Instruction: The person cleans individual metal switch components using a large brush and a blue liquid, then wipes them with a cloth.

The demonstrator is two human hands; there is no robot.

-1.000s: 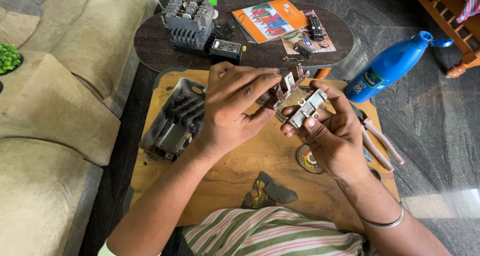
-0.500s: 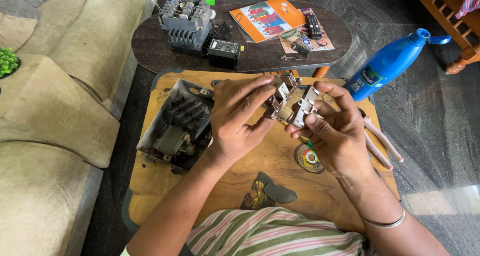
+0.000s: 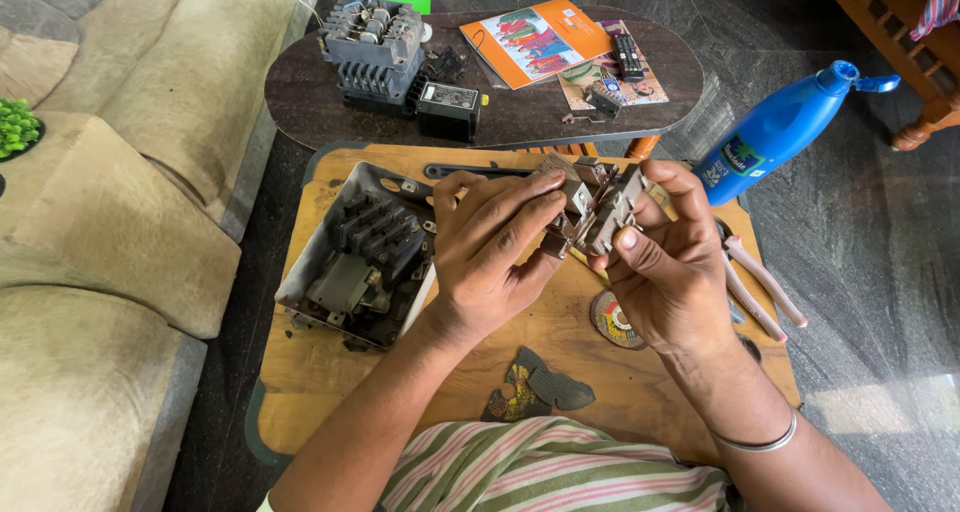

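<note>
Both hands have drifted slightly toward 12 o'clock since the earlier frame, the part between them now turned more edge-on. Left hand (image 3: 490,257) is closed on the small grey metal switch assembly (image 3: 590,207), thumb and fingers wrapped over its left end. Right hand (image 3: 665,267) grips the same piece from the 3 o'clock side, thumb pressed up against its underside. The assembly is held in the air above the wooden surface (image 3: 300,372), not resting on it.

At 9 o'clock of the hands lies the opened grey metal switch box (image 3: 360,257), contacts exposed. Red-handled pliers (image 3: 765,287) lie at 3 o'clock, just beside the right wrist; a round tape roll (image 3: 612,320) sits under the right hand. A blue spray bottle (image 3: 775,132) stands at 2 o'clock on the floor. A grey contactor block (image 3: 375,42) sits on the dark oval table (image 3: 300,107) at 11 o'clock.

Risk, as judged: grip is by fingertips on a small piece with loose-looking parts; a slip or a sprung bit could drop onto the floor. Sharp metal edges could nick a finger.
</note>
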